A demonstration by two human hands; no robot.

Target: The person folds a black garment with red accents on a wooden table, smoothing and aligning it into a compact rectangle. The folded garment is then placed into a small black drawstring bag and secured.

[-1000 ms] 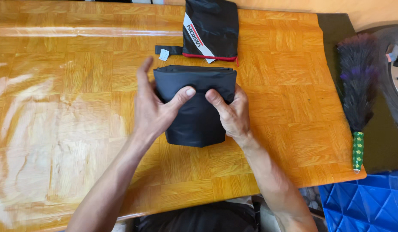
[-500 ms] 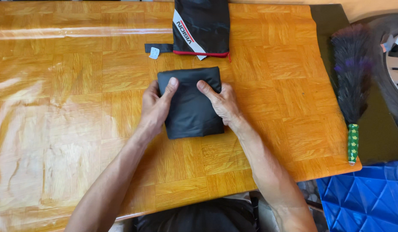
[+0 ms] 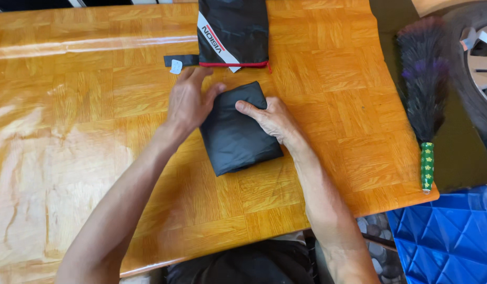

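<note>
Orange table: parquet-patterned wooden table (image 3: 96, 131) with a glossy clear cover filled most of the view.
Near edge: blue ridged plastic surface (image 3: 448, 236) lay below the table's lower right corner.
Folded black cloth: small dark bundle (image 3: 238, 129) lay flat near the table's middle, slightly turned, between both hands.
Left hand: left hand (image 3: 190, 102) rested flat on the bundle's left edge, fingers loosely spread, thumb pressing the fabric; it pinched nothing.
Right hand: right hand (image 3: 272, 118) pressed on the bundle's right side, forefinger stretched out over the cloth, the other fingers curled.
Duster: dark feather duster (image 3: 425, 89) with a green patterned handle lay by the table's right edge.
Far side: black pouch (image 3: 233, 31) with a red hem and a white stripe lay just beyond the bundle, apart from it.
</note>
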